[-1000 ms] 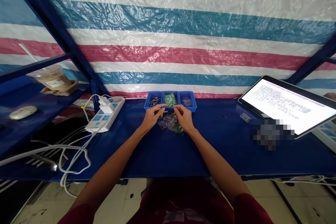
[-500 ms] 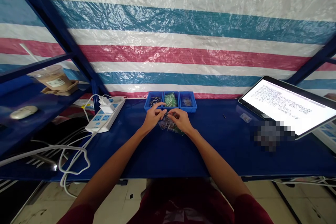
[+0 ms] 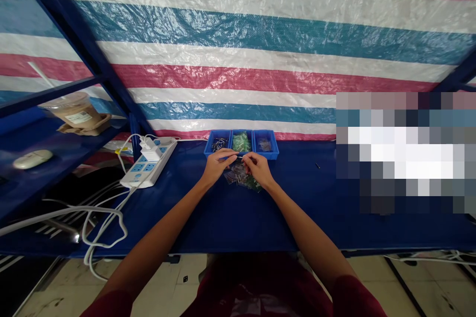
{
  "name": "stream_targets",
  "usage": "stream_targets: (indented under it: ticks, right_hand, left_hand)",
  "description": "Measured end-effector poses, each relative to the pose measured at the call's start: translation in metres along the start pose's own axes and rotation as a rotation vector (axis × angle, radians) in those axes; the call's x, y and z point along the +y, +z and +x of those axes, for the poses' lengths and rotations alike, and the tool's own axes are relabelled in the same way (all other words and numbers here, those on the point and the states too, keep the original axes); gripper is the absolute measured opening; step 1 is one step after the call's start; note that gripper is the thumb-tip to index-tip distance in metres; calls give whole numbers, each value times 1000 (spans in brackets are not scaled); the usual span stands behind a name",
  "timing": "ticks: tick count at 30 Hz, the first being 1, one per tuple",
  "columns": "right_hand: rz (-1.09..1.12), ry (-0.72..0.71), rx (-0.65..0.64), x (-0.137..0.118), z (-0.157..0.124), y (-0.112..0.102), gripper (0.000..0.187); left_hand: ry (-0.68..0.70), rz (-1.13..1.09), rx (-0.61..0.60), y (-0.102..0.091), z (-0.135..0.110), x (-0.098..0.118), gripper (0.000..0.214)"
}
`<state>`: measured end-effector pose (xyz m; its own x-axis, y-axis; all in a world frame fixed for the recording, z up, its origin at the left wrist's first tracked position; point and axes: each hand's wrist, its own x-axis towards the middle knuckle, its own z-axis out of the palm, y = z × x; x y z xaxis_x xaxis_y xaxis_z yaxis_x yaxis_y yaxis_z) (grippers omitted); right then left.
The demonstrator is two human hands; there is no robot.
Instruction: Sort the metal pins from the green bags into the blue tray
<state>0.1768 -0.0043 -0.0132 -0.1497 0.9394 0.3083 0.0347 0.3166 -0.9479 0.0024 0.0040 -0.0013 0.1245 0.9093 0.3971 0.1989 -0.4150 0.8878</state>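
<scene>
Both hands meet just in front of the blue parts bins. My left hand [image 3: 217, 166] is closed in a pinch, its index finger stretched toward the right. My right hand [image 3: 259, 168] pinches from the other side. Between the fingertips is a small thin pale piece [image 3: 240, 157], too small to name. Beneath the hands lies a pile of small clear bags [image 3: 238, 177] with thin metal pieces showing in it. The left bin [image 3: 212, 149] holds dark metal pieces, the middle one green packets [image 3: 241, 141], and the right one small clear pieces [image 3: 265, 145].
A white power strip [image 3: 148, 164] with cables [image 3: 106, 228] lies to the left. A side shelf holds a drink cup [image 3: 76, 111] and a mouse [image 3: 33, 159]. One small dark rod [image 3: 317, 165] lies right of the hands. The far right is pixelated.
My fingers have shifted slightly around the small piece, and the left index finger now lies lower and straighter. The pixelated patch at the right has grown over the screen.
</scene>
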Motion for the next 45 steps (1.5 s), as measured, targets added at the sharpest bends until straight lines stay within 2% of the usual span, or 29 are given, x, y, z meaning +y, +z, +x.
stream_targets:
  ticks: [3, 8, 11, 16, 21, 25, 28, 31, 34, 40, 45]
  right_hand:
    - [-14, 10, -36, 1, -1, 3, 40]
    - [-11, 10, 39, 2, 1, 2, 42]
    - [23, 18, 39, 2, 2, 1, 42]
    - [-6, 28, -2, 2, 0, 4, 40]
    - [-49, 6, 91, -1, 0, 0, 37]
    - [-65, -2, 161, -4, 0, -3, 35]
    - [-92, -8, 177, -4, 0, -4, 36]
    - [-107, -27, 178, -4, -1, -4, 35]
    - [-88, -48, 139, -3, -2, -4, 32]
    - [-106, -79, -48, -3, -4, 1, 25]
    - [-154, -118, -76, -5, -4, 2, 23]
  left_hand:
    - [1, -19, 10, 1, -1, 2, 30]
    - [-74, -52, 1, 0, 1, 0, 36]
    - [-104, -44, 20, -1, 2, -2, 32]
    - [-69, -101, 39, 0, 2, 3, 30]
    - [-81, -234, 6, -1, 2, 7, 25]
    - [-13, -53, -18, -5, 2, 7, 28]
    - [60, 180, -60, -9, 2, 10, 32]
    - [113, 284, -112, -12, 2, 11, 34]
    - [89, 241, -124, -13, 3, 9, 38]
    - [-13, 144, -120, -10, -1, 12, 44]
    - [-54, 106, -143, -7, -3, 16, 44]
